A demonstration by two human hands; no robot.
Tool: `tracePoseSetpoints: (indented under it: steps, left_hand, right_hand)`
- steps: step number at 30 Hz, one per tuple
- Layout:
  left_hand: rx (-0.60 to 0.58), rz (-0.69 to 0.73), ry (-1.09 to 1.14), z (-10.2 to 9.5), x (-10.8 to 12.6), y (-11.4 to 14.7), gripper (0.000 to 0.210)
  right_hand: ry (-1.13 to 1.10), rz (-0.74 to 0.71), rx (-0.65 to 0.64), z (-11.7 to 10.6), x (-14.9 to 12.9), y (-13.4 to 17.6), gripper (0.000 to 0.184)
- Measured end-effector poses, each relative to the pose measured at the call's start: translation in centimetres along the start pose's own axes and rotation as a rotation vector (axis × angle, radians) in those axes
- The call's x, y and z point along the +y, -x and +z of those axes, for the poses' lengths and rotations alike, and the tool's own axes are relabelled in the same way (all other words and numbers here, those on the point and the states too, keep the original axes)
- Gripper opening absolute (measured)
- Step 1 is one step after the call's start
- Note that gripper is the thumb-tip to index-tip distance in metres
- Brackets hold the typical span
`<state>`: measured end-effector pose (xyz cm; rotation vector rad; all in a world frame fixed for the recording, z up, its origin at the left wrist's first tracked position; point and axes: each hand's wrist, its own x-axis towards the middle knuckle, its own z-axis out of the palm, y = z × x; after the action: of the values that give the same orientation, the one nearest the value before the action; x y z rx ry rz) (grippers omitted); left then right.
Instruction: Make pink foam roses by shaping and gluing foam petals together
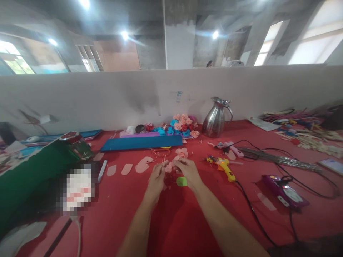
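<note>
Left hand (pixel 157 174) and right hand (pixel 188 172) pinch what appears a pink flower (pixel 168 167), mid-frame. Light pressure best prevents creasing.

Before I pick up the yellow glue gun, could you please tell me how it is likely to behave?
The yellow glue gun will probably feel rigid, as its body looks like hard plastic. The black cord at its handle end may tug when it is lifted. Lying flat on the red table, it seems unlikely to roll.
</note>
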<state>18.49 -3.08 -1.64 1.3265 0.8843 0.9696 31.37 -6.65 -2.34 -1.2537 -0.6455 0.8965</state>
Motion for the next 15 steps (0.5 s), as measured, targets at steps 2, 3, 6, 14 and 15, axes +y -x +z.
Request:
tracePoseSetpoints:
  steps: [2, 3, 6, 14, 15]
  left_hand:
    - [0.012, 0.070, -0.049, -0.1, -0.3, -0.2, 0.023]
    - [0.007, 0.088, -0.071, -0.2, -0.4, -0.3, 0.024]
    - [-0.019, 0.047, -0.064, -0.4, -0.7, -0.5, 0.031]
    - [-0.077, -0.030, 0.115, -0.1, -0.2, -0.2, 0.031]
    - [-0.077, -0.034, 0.120, 0.0, -0.1, -0.2, 0.030]
  right_hand:
    - [-0.032, 0.042, 0.027, -0.3, -0.1, -0.1, 0.024]
    - [-0.045, 0.049, 0.025, -0.3, -0.2, -0.1, 0.024]
    - [-0.101, 0.050, -0.014, -0.1, -0.3, 0.1, 0.024]
    - [-0.174, 0.105, -0.047, 0.7, -0.5, 0.6, 0.022]
    - [-0.175, 0.101, -0.054, 0.7, -0.5, 0.6, 0.022]
